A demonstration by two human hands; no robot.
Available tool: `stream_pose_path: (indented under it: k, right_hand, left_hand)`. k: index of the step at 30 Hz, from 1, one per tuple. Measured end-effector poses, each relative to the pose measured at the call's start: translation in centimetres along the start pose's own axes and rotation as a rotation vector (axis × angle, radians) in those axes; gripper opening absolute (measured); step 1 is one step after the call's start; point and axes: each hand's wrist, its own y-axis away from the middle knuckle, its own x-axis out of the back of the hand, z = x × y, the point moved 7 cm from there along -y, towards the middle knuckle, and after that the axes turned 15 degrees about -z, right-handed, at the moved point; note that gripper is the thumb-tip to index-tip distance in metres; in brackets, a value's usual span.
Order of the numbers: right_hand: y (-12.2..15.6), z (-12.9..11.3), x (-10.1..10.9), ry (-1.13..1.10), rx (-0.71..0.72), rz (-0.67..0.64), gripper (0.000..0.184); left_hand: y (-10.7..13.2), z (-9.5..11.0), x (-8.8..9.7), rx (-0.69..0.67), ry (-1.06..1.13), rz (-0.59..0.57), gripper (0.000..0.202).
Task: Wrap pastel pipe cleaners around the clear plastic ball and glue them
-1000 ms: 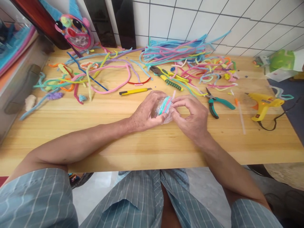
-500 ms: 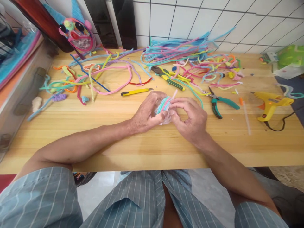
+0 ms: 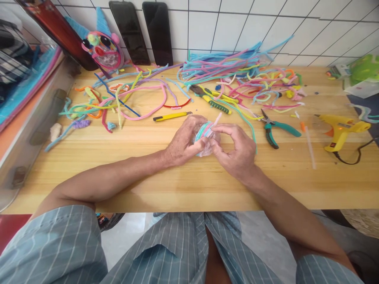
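Observation:
Over the middle of the wooden table (image 3: 148, 173), both hands close round a small clear ball wrapped in pink and teal pipe cleaners (image 3: 205, 135). My left hand (image 3: 183, 140) cups it from the left with curled fingers. My right hand (image 3: 235, 148) pinches it from the right, thumb and fingers pressed on the wrapping. A pink pipe cleaner end sticks up from the ball.
Loose pipe cleaners (image 3: 219, 67) lie across the back of the table. A yellow utility knife (image 3: 171, 116), yellow-handled pliers (image 3: 211, 97), teal pliers (image 3: 274, 128) and a yellow glue gun (image 3: 340, 130) lie nearby. A pipe-cleaner figure (image 3: 102, 49) and two phones (image 3: 145, 31) lean on the tiled wall.
The hands keep hold of the wrapped ball, with the fingers shifting slightly on it. The view has tilted a little, so everything sits slightly lower in the picture.

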Motion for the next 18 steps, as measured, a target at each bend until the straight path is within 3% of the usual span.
stream_pose_path:
  k: [11, 18]
  right_hand:
    - [0.03, 0.01, -0.30, 0.017, 0.013, 0.012, 0.026]
    - [0.19, 0.04, -0.29, 0.014, 0.037, 0.009, 0.029]
  left_hand:
    - [0.05, 0.02, 0.04, -0.018, 0.035, 0.026, 0.043]
    - [0.06, -0.19, -0.07, 0.053, 0.126, 0.010, 0.044]
